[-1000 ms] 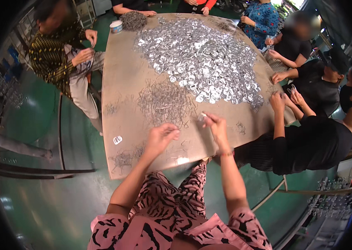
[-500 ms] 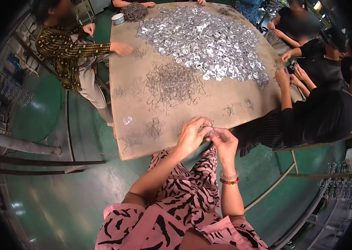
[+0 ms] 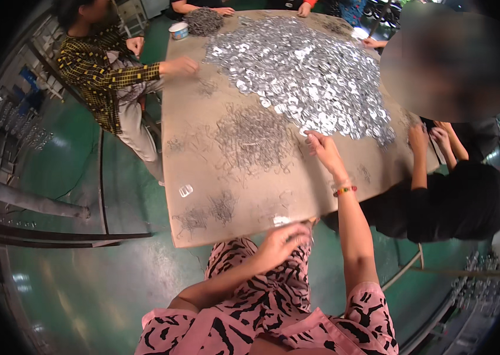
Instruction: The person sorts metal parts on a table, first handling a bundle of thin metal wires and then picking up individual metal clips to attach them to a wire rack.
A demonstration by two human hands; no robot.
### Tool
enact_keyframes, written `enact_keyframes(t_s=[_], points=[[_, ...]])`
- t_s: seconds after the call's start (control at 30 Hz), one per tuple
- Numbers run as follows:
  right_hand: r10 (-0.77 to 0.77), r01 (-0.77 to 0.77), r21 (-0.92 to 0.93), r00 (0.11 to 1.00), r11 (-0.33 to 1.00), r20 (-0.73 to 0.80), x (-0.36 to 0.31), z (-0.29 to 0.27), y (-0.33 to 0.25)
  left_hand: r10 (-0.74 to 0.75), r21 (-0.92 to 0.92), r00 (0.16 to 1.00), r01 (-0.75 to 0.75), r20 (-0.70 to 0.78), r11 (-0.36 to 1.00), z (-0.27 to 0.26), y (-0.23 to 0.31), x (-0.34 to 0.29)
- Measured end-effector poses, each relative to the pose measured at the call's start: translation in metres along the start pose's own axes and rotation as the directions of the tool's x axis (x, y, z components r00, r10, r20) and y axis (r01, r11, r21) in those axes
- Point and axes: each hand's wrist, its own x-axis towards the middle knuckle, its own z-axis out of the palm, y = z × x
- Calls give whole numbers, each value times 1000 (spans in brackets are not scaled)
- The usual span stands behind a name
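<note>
My right hand (image 3: 324,152) reaches over the table to the near edge of a large heap of flat silver metal buckles (image 3: 297,65). Its thumb and forefinger pinch at a buckle there. Lower down, my left hand (image 3: 283,245) hangs over my lap just off the table's front edge, fingers curled and slightly blurred; what they hold is hidden. Just beyond it on the tabletop lies a shiny metal piece (image 3: 281,220). Left of my right hand spreads a loose pile of thin bent wire pieces (image 3: 252,139).
Smaller wire clusters (image 3: 221,207) and a single buckle (image 3: 185,190) lie near the table's (image 3: 202,171) left front corner. A tub (image 3: 178,31) and a dark wire heap (image 3: 204,22) stand at the far left. Co-workers sit along both sides; one co-worker's hand (image 3: 180,66) reaches over the left edge.
My hands have parted: the right has gone forward to the buckle heap, the left has dropped back toward my lap. The shiny piece at the front edge now shows. The view has shifted slightly.
</note>
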Motion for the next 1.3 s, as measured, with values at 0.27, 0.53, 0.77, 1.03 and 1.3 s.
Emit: enact_keyframes(t_s=[0.27,0.53,0.77,1.03,1.3], points=[[-191,145,-583,982,800,-18,78,13,58,-111,-4,994,112,11,994,-7,1,10],[347,-146,476,863,867,-367,-11,-15,44,53,42,998,-52,-28,998,-27,3,21],[427,-62,766,857,639,-288,-163,8,-34,206,273,974,-174,-90,946,-15,1,30],[317,27,579,816,815,-484,-237,12,-104,267,376,964,-253,14,891,20,18,20],[365,133,727,796,674,-484,-248,8,-98,234,353,971,-238,54,905,30,7,11]])
